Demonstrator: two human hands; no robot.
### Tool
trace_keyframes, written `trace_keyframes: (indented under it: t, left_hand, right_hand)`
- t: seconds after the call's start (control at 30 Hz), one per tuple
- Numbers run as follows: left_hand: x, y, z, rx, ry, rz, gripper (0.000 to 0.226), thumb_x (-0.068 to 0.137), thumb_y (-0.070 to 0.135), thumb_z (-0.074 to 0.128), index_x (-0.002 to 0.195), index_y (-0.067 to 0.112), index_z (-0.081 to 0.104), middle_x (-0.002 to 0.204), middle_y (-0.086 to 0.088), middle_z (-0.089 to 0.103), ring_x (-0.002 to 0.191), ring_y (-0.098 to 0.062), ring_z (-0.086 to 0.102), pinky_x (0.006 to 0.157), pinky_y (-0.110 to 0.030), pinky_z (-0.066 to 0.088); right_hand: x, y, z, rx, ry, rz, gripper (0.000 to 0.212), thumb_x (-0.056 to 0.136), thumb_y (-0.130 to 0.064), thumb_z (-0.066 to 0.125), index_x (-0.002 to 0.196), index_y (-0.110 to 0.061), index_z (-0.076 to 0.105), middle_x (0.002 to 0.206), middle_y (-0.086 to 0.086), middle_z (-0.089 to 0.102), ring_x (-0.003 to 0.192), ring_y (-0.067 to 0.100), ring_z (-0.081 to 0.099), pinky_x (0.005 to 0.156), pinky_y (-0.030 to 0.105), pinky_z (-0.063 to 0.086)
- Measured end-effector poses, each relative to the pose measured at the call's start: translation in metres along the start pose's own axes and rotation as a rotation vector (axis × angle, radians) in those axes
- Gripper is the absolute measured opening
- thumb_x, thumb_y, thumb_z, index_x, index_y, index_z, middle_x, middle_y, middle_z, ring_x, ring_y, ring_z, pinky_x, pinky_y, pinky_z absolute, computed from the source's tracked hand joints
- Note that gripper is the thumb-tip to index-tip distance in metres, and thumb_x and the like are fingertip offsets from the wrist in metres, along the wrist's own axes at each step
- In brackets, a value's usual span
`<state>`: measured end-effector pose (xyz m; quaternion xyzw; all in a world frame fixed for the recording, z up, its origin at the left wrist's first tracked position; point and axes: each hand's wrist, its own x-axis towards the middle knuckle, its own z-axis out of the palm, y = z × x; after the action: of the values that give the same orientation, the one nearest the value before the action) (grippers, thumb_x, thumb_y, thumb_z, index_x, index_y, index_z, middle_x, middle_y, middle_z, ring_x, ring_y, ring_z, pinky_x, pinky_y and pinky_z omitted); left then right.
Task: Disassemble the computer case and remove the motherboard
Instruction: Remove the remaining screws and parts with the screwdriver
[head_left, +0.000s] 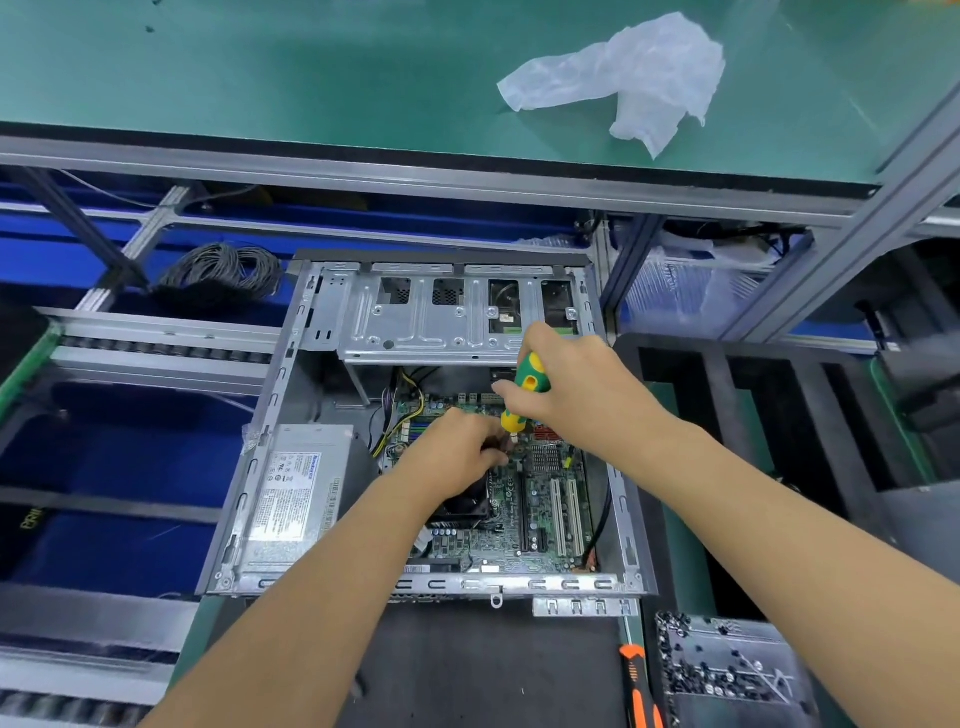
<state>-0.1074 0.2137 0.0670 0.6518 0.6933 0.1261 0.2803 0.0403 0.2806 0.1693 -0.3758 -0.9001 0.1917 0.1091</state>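
1. Computer case: grey steel chassis, side panel off, lying open-side up on a dark mat on the lower bench, below the green upper shelf.
2. Motherboard: green circuit board, seated flat in the right half of the case floor; white expansion slots run along its right part; a black cooler lies partly under the left forearm.
3. Power supply: silver box with a white label, in the near-left part of the case, just beside the motherboard.
4. Drive cage: bare metal bracket spanning the far end of the case, above the board's far edge.
5. Screwdriver: green-and-yellow handle, held nearly upright, tip pointing down at the far-middle area of the motherboard.
6. Right hand: grip closed round the screwdriver handle, fingers wrapped from above.
7. Left hand: fingers curled and bunched at the screwdriver tip, right on the board; whether they pinch a screw or the shaft cannot be told.
8. Plastic bag: crumpled, translucent, on the green upper shelf, far right.
9. Cable coil: grey bundle, left of the case, beyond it.
10. Parts tray: dark tray holding loose screws, near right; an orange-and-black tool lies just beside its left edge.
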Motion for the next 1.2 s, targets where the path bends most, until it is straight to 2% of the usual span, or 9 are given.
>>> trace_keyframes:
  t: [0.27,0.37,0.53,0.7,0.77,0.87,1.0,1.1,1.2]
  left_hand:
    - [0.001,-0.003,0.006,-0.069,-0.019,-0.026,0.006,0.089,0.019,0.064,0.094,0.020,0.060,0.094,0.006,0.065,0.091,-0.017,0.059,0.081,-0.033,0.049]
    - [0.001,-0.006,0.006,-0.168,-0.027,-0.048,0.014,0.087,0.023,0.070,0.097,0.020,0.061,0.095,0.010,0.065,0.094,-0.016,0.060,0.084,-0.032,0.048]
    - [-0.013,-0.024,0.001,0.101,-0.146,-0.055,0.104,0.059,0.080,0.066,0.141,0.023,0.040,0.147,-0.001,0.041,0.135,-0.024,0.033,0.108,-0.053,0.032]
    - [-0.017,-0.023,0.016,0.354,-0.263,-0.141,0.127,0.051,0.100,0.038,0.147,0.018,0.023,0.150,-0.006,0.028,0.137,-0.031,0.023,0.109,-0.059,0.021]
    - [-0.013,-0.019,0.021,0.459,-0.237,-0.138,0.121,0.059,0.095,0.038,0.148,0.014,0.021,0.151,-0.009,0.025,0.138,-0.035,0.022,0.109,-0.059,0.021]
    - [-0.012,-0.016,0.026,0.484,-0.226,-0.146,0.106,0.071,0.081,0.046,0.148,0.014,0.018,0.150,-0.011,0.024,0.136,-0.037,0.023,0.108,-0.059,0.021]
    - [-0.011,-0.014,0.028,0.386,-0.183,-0.079,0.074,0.085,0.070,0.041,0.141,0.022,0.031,0.145,-0.007,0.032,0.132,-0.035,0.026,0.101,-0.062,0.022]
    - [-0.007,-0.013,0.026,0.202,-0.054,-0.074,0.037,0.097,0.053,0.039,0.114,0.026,0.058,0.125,0.002,0.055,0.119,-0.027,0.043,0.087,-0.048,0.028]
    - [-0.005,-0.010,0.026,0.192,0.022,-0.079,0.027,0.096,0.043,0.044,0.086,0.024,0.061,0.099,0.003,0.063,0.096,-0.026,0.058,0.079,-0.042,0.028]
  right_hand:
    - [0.006,-0.014,-0.006,-0.215,-0.082,-0.115,0.066,0.077,-0.075,0.056,0.090,-0.013,0.039,0.058,0.003,0.042,0.053,0.023,0.043,0.043,0.027,0.021]
    - [0.012,-0.025,-0.008,-0.328,-0.106,-0.115,0.065,0.082,-0.080,0.041,0.086,-0.015,0.036,0.061,0.000,0.030,0.058,0.024,0.036,0.047,0.031,0.026]
    - [0.032,-0.047,-0.015,-0.486,-0.253,-0.073,0.061,0.092,-0.063,0.048,0.069,-0.010,0.030,0.068,0.001,0.025,0.067,0.023,0.032,0.056,0.034,0.031]
    - [0.041,-0.058,-0.015,-0.561,-0.312,0.002,0.047,0.094,-0.060,0.047,0.095,-0.013,0.053,0.087,0.002,0.039,0.087,0.028,0.046,0.065,0.037,0.035]
    - [0.042,-0.059,-0.017,-0.561,-0.349,0.028,0.053,0.095,-0.062,0.042,0.095,-0.011,0.053,0.084,-0.001,0.035,0.092,0.031,0.050,0.065,0.037,0.036]
    - [0.041,-0.055,-0.022,-0.524,-0.389,0.002,0.052,0.098,-0.050,0.045,0.067,-0.011,0.031,0.072,0.002,0.028,0.068,0.025,0.042,0.060,0.033,0.034]
    - [0.034,-0.050,-0.026,-0.539,-0.402,-0.063,0.049,0.096,-0.045,0.050,0.065,-0.016,0.026,0.070,0.004,0.028,0.055,0.016,0.028,0.046,0.029,0.021]
    - [0.031,-0.046,-0.025,-0.545,-0.384,-0.064,0.050,0.095,-0.048,0.052,0.066,-0.015,0.028,0.069,0.003,0.028,0.055,0.015,0.026,0.045,0.029,0.018]
    - [0.030,-0.046,-0.024,-0.533,-0.391,-0.015,0.051,0.095,-0.049,0.050,0.067,-0.013,0.028,0.070,0.003,0.027,0.057,0.015,0.022,0.046,0.029,0.017]
